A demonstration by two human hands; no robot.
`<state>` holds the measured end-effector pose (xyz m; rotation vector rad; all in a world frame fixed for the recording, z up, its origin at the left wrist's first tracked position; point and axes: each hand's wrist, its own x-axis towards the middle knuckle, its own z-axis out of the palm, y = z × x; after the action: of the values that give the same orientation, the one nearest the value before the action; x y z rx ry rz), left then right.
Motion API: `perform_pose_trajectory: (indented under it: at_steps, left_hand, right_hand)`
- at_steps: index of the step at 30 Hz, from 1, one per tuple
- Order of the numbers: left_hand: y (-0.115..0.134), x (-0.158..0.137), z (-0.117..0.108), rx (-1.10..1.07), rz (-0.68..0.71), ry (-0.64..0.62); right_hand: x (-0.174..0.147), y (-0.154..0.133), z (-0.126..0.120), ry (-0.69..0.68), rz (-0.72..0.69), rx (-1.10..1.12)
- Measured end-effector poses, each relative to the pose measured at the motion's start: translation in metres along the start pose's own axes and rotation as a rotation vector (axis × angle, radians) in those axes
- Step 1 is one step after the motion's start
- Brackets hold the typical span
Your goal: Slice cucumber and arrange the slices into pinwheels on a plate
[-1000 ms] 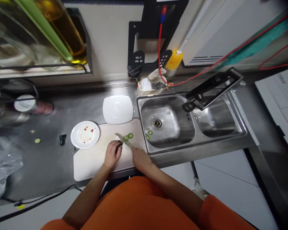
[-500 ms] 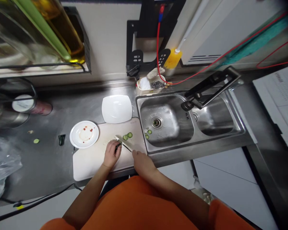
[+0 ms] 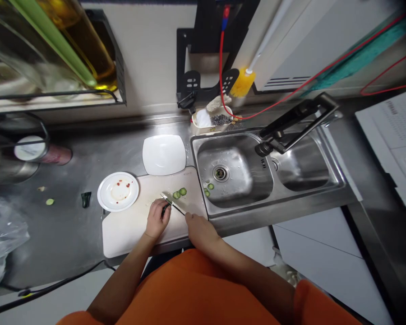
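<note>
Stainless steel worktop [image 3: 64,239] spreads before you, with your orange shirt [image 3: 196,289] at its near edge. On it, closest to you, lies a pale cutting board [image 3: 128,232], and both your hands are over its near half. Your right hand [image 3: 200,229] is closed around the handle of a knife [image 3: 173,205], whose blade slants away and to the left, past the fingertips of your other hand. Your left hand [image 3: 158,217] is curled over a dark green cucumber piece [image 3: 165,209], pinning it to the board; the piece lies under your fingers, mostly hidden, with its right end close against the blade. You cannot tell whether the edge has entered it.

Just beyond the blade, a short row of cucumber slices [image 3: 179,193] overlaps on the board. Left of the board, a dark green stub [image 3: 85,199] sits on the metal, and farther left is a single pale round [image 3: 50,201]. One round plate [image 3: 118,192] with red scraps overlaps the board's far left corner. Right of the board, more slices [image 3: 208,189] lie in the sink [image 3: 243,180]. Beyond the board's far edge stands a squarish white dish [image 3: 164,155].
</note>
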<state>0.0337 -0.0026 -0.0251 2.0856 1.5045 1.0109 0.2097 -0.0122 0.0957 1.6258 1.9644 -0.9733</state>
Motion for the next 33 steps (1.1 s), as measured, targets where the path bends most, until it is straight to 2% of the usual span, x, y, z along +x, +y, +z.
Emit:
perform_pose_trajectory:
  at_steps: [9, 19, 33]
  left_hand:
    - [0.001, 0.001, -0.001, -0.003, -0.023, -0.020]
    - [0.001, 0.002, -0.001, -0.021, -0.005, -0.011]
    - [0.001, -0.001, -0.002, 0.008, 0.021, 0.007]
  right_hand:
    - [0.011, -0.004, -0.001, 0.027, -0.045, -0.003]
    - [0.038, -0.011, 0.005, 0.064, -0.062, 0.047]
    - [0.021, 0.002, -0.001, 0.044, 0.031, 0.002]
